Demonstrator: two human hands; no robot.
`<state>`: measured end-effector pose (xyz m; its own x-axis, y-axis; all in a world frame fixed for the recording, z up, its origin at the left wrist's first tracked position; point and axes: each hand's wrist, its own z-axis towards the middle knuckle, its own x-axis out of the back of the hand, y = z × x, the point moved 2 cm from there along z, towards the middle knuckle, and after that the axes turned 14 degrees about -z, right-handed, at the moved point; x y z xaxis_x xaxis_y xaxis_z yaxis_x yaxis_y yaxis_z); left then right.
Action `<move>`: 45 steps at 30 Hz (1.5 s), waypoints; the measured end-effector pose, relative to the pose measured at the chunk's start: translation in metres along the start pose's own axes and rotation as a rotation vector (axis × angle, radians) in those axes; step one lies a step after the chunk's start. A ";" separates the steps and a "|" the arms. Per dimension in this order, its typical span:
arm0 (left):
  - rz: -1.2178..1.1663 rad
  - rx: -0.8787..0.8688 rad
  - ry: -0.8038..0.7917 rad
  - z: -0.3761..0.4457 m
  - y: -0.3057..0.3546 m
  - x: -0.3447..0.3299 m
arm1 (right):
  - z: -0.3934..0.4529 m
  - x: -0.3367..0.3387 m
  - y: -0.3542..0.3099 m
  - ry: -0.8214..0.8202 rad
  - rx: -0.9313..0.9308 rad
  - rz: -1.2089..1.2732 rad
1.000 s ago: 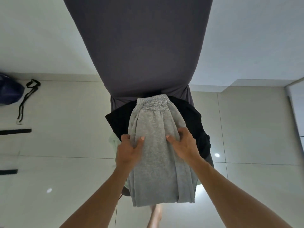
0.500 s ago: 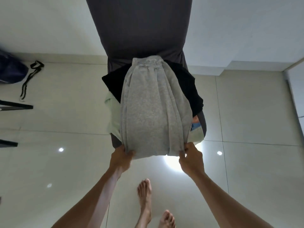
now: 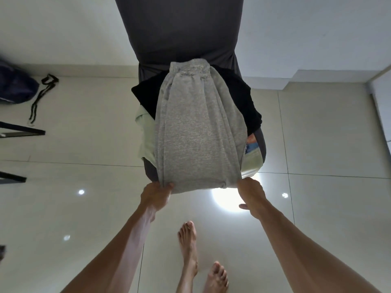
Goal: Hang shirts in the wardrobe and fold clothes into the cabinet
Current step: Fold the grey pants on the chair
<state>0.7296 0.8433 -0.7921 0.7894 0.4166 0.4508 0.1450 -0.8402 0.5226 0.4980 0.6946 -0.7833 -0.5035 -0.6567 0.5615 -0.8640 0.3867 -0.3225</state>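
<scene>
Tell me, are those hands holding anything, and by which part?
Yes: the grey sweatpants. The left hand grips the near left corner of their lower edge, and the right hand holds the near right corner.

Covered chair point(image 3: 177, 28) holding a clothes pile, on tiled floor point(image 3: 84, 127).
Grey sweatpants point(image 3: 196, 134) on top, over black garment point(image 3: 239, 96) and pale green garment point(image 3: 145, 134); dark bag point(image 3: 14, 87) and black strap point(image 3: 40, 96) on floor at left.
</scene>
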 end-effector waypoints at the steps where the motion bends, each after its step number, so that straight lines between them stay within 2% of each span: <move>1: -0.054 0.024 -0.009 0.002 -0.004 -0.001 | 0.003 -0.003 0.002 -0.078 -0.040 0.122; 3: -0.317 0.086 -0.031 0.005 -0.011 -0.004 | 0.011 -0.007 0.006 -0.158 -0.064 0.353; 6: -0.592 0.141 -0.040 0.003 -0.021 -0.006 | 0.008 -0.007 0.015 -0.117 -0.063 0.626; 10: -0.691 0.126 0.056 -0.020 -0.029 0.003 | -0.016 -0.006 0.029 -0.057 -0.061 0.655; 14: -0.653 0.066 0.055 -0.054 -0.007 0.023 | -0.057 0.016 0.017 0.019 0.083 0.429; 17: -0.477 -0.097 0.039 -0.087 0.023 0.043 | -0.089 0.039 0.001 0.044 0.235 0.287; 20: -0.390 -0.277 0.004 -0.113 0.050 0.063 | -0.115 0.063 -0.015 -0.038 0.342 0.228; 24: -0.535 -0.264 -0.145 -0.128 0.097 0.091 | -0.134 0.103 -0.049 -0.177 0.348 0.325; 27: -0.451 -0.291 -0.236 -0.118 0.125 0.105 | -0.131 0.124 -0.081 -0.196 0.440 0.223; 30: -0.317 -0.415 -0.081 -0.091 0.154 0.115 | -0.111 0.138 -0.118 -0.008 0.529 0.092; 34: -0.322 -0.526 0.074 -0.044 0.205 0.119 | -0.067 0.154 -0.182 0.174 0.590 -0.009; 39: -0.493 -0.393 0.065 0.037 0.269 0.111 | 0.013 0.160 -0.261 0.165 0.507 0.005; 45: -0.306 -0.424 0.177 0.132 0.324 0.084 | 0.099 0.140 -0.321 0.287 0.458 -0.052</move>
<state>0.9215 0.5603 -0.6810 0.6310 0.7029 0.3283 0.0700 -0.4730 0.8783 0.7042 0.4144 -0.6765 -0.4936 -0.4392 0.7507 -0.8340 -0.0058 -0.5517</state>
